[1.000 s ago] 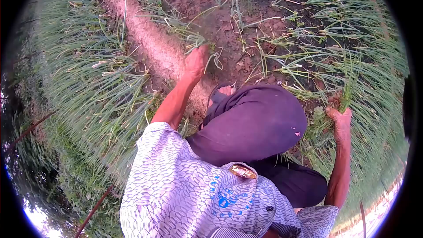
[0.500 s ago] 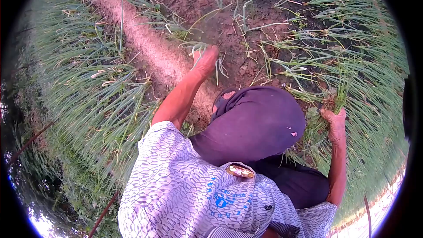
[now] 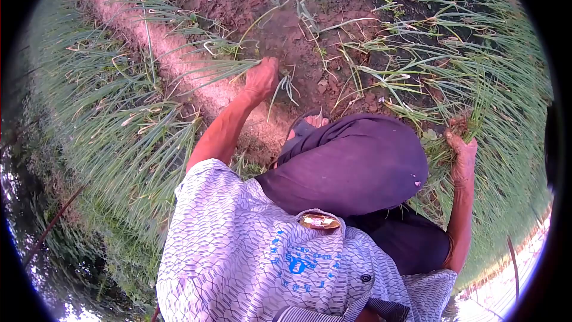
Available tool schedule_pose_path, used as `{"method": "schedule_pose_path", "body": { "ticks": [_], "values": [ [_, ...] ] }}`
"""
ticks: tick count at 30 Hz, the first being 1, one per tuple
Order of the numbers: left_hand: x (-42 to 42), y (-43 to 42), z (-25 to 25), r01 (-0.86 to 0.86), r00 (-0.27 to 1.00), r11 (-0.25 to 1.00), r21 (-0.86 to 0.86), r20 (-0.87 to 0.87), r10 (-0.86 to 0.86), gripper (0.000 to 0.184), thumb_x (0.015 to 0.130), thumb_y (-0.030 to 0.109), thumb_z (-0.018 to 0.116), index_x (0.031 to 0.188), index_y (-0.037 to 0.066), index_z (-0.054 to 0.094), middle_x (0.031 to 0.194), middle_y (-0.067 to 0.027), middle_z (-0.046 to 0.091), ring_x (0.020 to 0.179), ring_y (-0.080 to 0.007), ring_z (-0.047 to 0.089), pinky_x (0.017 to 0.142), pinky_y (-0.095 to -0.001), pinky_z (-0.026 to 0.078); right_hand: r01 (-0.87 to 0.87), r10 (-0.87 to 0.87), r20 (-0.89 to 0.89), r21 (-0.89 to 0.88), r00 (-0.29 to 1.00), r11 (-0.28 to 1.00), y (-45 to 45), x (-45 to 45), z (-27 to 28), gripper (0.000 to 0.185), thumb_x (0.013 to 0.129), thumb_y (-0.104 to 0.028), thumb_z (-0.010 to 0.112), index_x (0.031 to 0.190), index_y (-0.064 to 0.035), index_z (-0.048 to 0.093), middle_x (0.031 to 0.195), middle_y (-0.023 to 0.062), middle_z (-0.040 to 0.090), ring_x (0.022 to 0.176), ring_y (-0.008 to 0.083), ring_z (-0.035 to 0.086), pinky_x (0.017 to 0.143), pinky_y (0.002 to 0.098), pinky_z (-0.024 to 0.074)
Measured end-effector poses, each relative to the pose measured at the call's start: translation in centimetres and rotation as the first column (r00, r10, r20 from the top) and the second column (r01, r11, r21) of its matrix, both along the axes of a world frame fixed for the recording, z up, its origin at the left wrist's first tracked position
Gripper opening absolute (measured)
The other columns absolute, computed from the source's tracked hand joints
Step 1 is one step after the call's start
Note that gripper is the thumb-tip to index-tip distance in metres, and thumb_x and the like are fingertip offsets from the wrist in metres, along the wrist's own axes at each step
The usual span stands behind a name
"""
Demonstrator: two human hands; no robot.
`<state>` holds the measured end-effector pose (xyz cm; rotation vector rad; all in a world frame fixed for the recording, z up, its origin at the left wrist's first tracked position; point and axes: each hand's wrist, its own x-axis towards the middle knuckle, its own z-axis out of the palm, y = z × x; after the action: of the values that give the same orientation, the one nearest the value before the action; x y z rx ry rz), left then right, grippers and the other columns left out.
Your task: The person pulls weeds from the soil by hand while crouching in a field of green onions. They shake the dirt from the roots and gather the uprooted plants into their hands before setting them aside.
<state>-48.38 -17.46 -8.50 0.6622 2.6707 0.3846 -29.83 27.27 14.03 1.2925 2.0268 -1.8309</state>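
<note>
My left hand [image 3: 261, 82] is low over the bare soil, its fingers closed and pointing down. Long green onion leaves [image 3: 223, 71] stretch out to the left from beside its fingers. The fingertips are hidden, so I cannot tell what they grip. A small onion plant [image 3: 287, 86] stands just right of this hand. Out at the right, my right hand [image 3: 463, 146] is closed around an upright bunch of grassy weeds [image 3: 475, 113], with brown roots showing by the thumb.
Dense onion rows [image 3: 101, 113] grow on the left, with more onion plants [image 3: 494, 42] on the right. A pale earth ridge [image 3: 173, 45] runs diagonally at upper left. Reddish soil [image 3: 286, 30] with scattered plants lies ahead. My bent knee [image 3: 369, 161] sits between the hands.
My left hand has shifted a little left in view, and the leaves beside it now extend farther left. My right hand, still around the weeds, appears slightly farther right and higher. The view has moved somewhat.
</note>
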Motion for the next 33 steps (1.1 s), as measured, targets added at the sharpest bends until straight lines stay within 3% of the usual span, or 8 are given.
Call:
{"method": "schedule_pose_path", "body": {
  "ticks": [4, 7, 11, 13, 15, 20, 24, 33],
  "values": [
    [0.7, -1.8, -0.5, -0.021, 0.997, 0.98, 0.198, 0.076, 0.006, 0.015, 0.086, 0.014, 0.046, 0.096, 0.004, 0.052, 0.089, -0.0252, 0.058, 0.076, -0.0424, 0.06, 0.061, -0.0479, 0.05, -0.033, 0.033, -0.032, 0.003, 0.999, 0.999, -0.6, -0.9, -0.5, 0.062, 0.076, -0.005, 0.068, 0.133, -0.0044, 0.044, 0.112, 0.0054, 0.056, 0.099, 0.0138, 0.054, 0.085, 0.0273, 0.0456],
    [1.6, -1.2, -0.4, -0.152, 0.987, 0.984, 0.098, 0.069, 0.145, 0.016, 0.086, 0.014, 0.047, 0.097, 0.004, 0.052, 0.085, -0.0257, 0.059, 0.073, -0.0425, 0.061, 0.058, -0.0488, 0.049, -0.084, 0.083, 0.016, 0.019, 0.996, 0.996, -1.5, -2.1, 0.3, 0.062, 0.077, -0.006, 0.067, 0.134, -0.0041, 0.043, 0.114, 0.0056, 0.055, 0.1, 0.0142, 0.054, 0.085, 0.0272, 0.0459],
    [1.6, 0.3, 1.1, -0.264, 0.937, 0.965, 0.005, 0.238, 0.255, 0.021, 0.088, 0.019, 0.053, 0.104, 0.005, 0.055, 0.092, -0.0229, 0.06, 0.079, -0.0408, 0.06, 0.066, -0.049, 0.048, -0.02, 0.021, 0.044, -0.008, 0.999, 1.0, -2.5, -2.7, 0.9, 0.061, 0.077, -0.006, 0.066, 0.133, -0.0044, 0.043, 0.119, 0.0071, 0.055, 0.102, 0.0155, 0.054, 0.087, 0.0283, 0.0457],
    [2.1, 0.4, -0.6, -0.241, 0.968, 0.969, 0.06, 0.085, 0.236, 0.025, 0.086, 0.021, 0.055, 0.108, 0.007, 0.055, 0.092, -0.0201, 0.061, 0.077, -0.0389, 0.061, 0.065, -0.048, 0.049, -0.008, 0.008, -0.031, -0.002, 0.999, 1.0, -2.4, -2.3, 0.5, 0.06, 0.077, -0.006, 0.066, 0.133, -0.0045, 0.043, 0.12, 0.0075, 0.054, 0.103, 0.0159, 0.054, 0.087, 0.0289, 0.0455],
    [1.9, 0.6, -1.2, -0.203, 0.979, 0.979, 0.034, 0.02, 0.202, 0.025, 0.085, 0.021, 0.056, 0.106, 0.008, 0.057, 0.092, -0.0189, 0.061, 0.076, -0.0379, 0.062, 0.064, -0.0472, 0.05, 0.006, -0.006, 0.052, 0.008, 0.999, 1.0, -2.3, -2.1, 0.6, 0.058, 0.077, -0.005, 0.067, 0.13, -0.0039, 0.045, 0.118, 0.007, 0.056, 0.099, 0.0152, 0.055, 0.087, 0.0294, 0.0454],
    [1.4, 1.6, -1.2, -0.196, 0.976, 0.98, 0.017, -0.095, 0.197, 0.014, 0.085, 0.021, 0.054, 0.082, 0.007, 0.057, 0.079, -0.0151, 0.061, 0.06, -0.0321, 0.062, 0.048, -0.0435, 0.048, 0.035, -0.032, 0.122, -0.022, 0.992, 0.999, -3.0, -1.1, 1.5, 0.053, 0.075, -0.007, 0.068, 0.124, -0.0036, 0.048, 0.111, 0.0056, 0.057, 0.093, 0.0131, 0.055, 0.085, 0.028, 0.0451],
    [1.0, 2.4, -2.0, -0.231, 0.972, 0.97, -0.08, -0.062, 0.227, 0.018, 0.086, 0.025, 0.055, 0.088, 0.007, 0.055, 0.084, -0.0151, 0.061, 0.066, -0.0344, 0.062, 0.053, -0.0464, 0.048, 0.06, -0.053, 0.109, -0.06, 0.993, 0.996, -4.1, -0.4, 2.5, 0.055, 0.074, -0.01, 0.07, 0.124, -0.0029, 0.048, 0.11, 0.0053, 0.057, 0.091, 0.0131, 0.055, 0.083, 0.027, 0.0455],
    [0.5, 1.7, -1.4, -0.214, 0.975, 0.977, 0.017, 0.058, 0.213, 0.019, 0.085, 0.023, 0.052, 0.089, 0.004, 0.052, 0.088, -0.0181, 0.06, 0.069, -0.0379, 0.061, 0.057, -0.0488, 0.047, 0.013, -0.008, 0.065, -0.082, 0.998, 0.997, -4.4, -2.5, 2.5, 0.055, 0.075, -0.01, 0.072, 0.124, -0.0011, 0.049, 0.114, 0.0065, 0.056, 0.093, 0.0144, 0.054, 0.084, 0.0267, 0.0444]
  ]
}}
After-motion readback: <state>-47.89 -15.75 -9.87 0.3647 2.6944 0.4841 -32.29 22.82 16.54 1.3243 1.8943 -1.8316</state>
